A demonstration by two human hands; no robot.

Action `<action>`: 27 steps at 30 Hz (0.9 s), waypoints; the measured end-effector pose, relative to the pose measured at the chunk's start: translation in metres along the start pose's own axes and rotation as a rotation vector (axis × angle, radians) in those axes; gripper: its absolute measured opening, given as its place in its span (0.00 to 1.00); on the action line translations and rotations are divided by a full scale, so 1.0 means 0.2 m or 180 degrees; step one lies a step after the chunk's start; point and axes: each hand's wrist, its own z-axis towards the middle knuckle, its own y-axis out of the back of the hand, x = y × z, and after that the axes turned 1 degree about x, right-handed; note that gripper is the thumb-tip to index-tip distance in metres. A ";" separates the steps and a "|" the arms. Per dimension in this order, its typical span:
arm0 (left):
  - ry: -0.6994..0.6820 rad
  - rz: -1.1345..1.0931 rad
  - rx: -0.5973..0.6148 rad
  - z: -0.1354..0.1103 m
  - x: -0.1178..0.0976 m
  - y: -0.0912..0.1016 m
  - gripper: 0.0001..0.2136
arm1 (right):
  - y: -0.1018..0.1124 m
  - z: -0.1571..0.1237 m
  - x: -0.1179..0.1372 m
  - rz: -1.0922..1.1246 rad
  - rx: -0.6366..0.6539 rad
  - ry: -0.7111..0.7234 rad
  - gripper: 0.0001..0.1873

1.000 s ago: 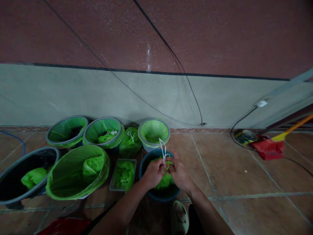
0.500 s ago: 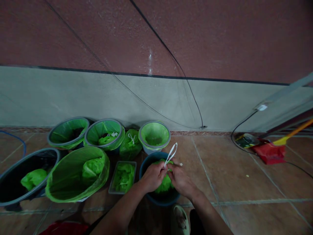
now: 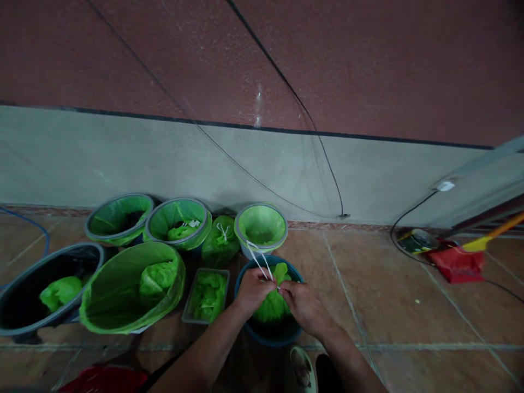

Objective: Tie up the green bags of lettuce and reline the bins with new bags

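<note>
A white drawstring (image 3: 254, 257) stands out against a bright lime-green plastic bag (image 3: 270, 311) in a teal-blue bucket (image 3: 297, 272). Green liners fill grey-rimmed bins, the palest in the small round bin (image 3: 262, 221), while a yellow-green liner (image 3: 108, 292) drapes another; at far left, a black tub (image 3: 20, 295) shows a grey rim. Behind, a wall (image 3: 368, 71) wears maroon above and pale grey below, split by a dark stripe. Light grout lines grid the terracotta-brown floor tiles (image 3: 393, 300). A red dustpan (image 3: 460, 265), a yellow-to-orange handle (image 3: 495, 233), a blue hose (image 3: 36, 222) and black cables (image 3: 282, 76) add accents.
</note>
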 end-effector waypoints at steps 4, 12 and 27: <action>-0.0326 0.0400 0.0158 0.00 0.03 -0.01 0.04 | -0.01 0.01 0.01 0.0074 -0.0155 -0.0166 0.15; -0.1237 0.1361 0.0196 -0.03 0.02 -0.03 0.12 | -0.03 0.06 0.01 0.0918 -0.0623 -0.0310 0.17; -0.0971 0.0886 -0.0094 -0.04 0.01 -0.03 0.06 | -0.08 0.08 -0.05 0.1727 -0.0314 -0.0633 0.15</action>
